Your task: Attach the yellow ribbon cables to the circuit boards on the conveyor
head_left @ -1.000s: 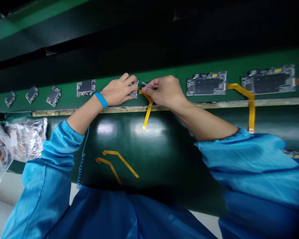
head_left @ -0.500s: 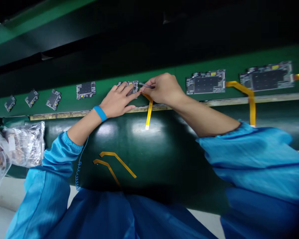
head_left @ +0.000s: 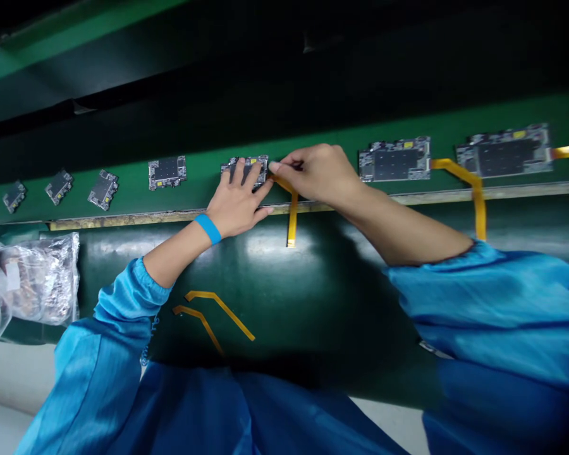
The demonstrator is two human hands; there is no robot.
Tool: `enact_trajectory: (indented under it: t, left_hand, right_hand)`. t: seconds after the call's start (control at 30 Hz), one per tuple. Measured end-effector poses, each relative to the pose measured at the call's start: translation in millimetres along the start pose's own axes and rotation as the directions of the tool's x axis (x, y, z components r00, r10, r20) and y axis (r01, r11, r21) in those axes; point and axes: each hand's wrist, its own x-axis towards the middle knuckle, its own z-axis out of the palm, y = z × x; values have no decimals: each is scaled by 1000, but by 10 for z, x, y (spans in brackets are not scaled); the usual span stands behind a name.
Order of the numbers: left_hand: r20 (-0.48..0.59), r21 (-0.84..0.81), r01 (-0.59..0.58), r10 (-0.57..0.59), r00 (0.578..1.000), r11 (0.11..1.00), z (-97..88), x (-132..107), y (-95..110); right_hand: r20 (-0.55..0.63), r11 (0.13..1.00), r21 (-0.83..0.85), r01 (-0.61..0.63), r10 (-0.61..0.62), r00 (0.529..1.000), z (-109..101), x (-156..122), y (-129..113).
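My left hand [head_left: 241,199] lies with fingers spread on a circuit board [head_left: 260,162], its fingertips covering part of it. A blue band circles that wrist. At the board's right edge, my right hand [head_left: 320,170] has thumb and forefinger pinched at the upper end of an orange flat flex cable [head_left: 293,218]. The cable's free end hangs over the ledge's front edge. My fingers partly hide the joint between cable and board. The grey tool seen in that hand earlier does not show clearly now.
Rightward on the green ledge sit a board [head_left: 393,161] and another board [head_left: 509,151], with orange cables. More boards, including one [head_left: 167,172], lie leftward. Two loose flex cables [head_left: 227,313] rest on the dark green surface below. Plastic bags [head_left: 42,278] stand at left.
My right fingertips have closed in on the board's edge, and the slim grey tool between them has gone from clear sight. My left hand has shifted slightly right.
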Motion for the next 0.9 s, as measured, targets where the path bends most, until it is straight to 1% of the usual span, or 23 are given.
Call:
enact_trajectory:
  t: [0.07, 0.13, 0.3, 0.4, 0.5, 0.6, 0.73, 0.83, 0.9]
  left_hand:
    - [32, 15, 8, -8, 999, 1000, -52, 9, 39]
    - [50, 25, 9, -10, 999, 1000, -88, 18, 67]
    - [57, 36, 9, -11, 998, 999, -119, 55, 111]
    - [72, 44, 9, -12, 997, 999, -124, 84, 137]
    - [71, 54, 7, -11, 997, 998, -108, 114, 160]
    - [59, 48, -1, -2, 998, 999, -76, 142, 174]
    - [31, 15, -11, 11, 999, 1000, -49, 159, 163]
    - [-8, -41, -64, 64, 998, 997, -53, 120, 86]
    - [-37, -80, -119, 116, 993, 990, -68, 60, -22]
  right_hand:
    - [-39, 996, -61, 59, -61, 997, -44, -22, -2]
    - [-20, 991, -106, 77, -79, 997, -92, -39, -51]
    - [137, 985, -174, 4, 20, 990, -161, -20, -202]
    - [161, 985, -171, -4, 32, 986, -148, 34, -140]
    - [158, 990, -140, 18, 4, 987, -117, 92, 3]
    - [167, 995, -98, -2, 19, 986, -108, 120, 92]
    - [145, 995, -14, -95, 96, 985, -167, 95, 59]
    - [65, 975, 110, -195, 189, 980, -224, 39, 4]
    - [11, 964, 171, -205, 206, 978, -247, -15, -22]
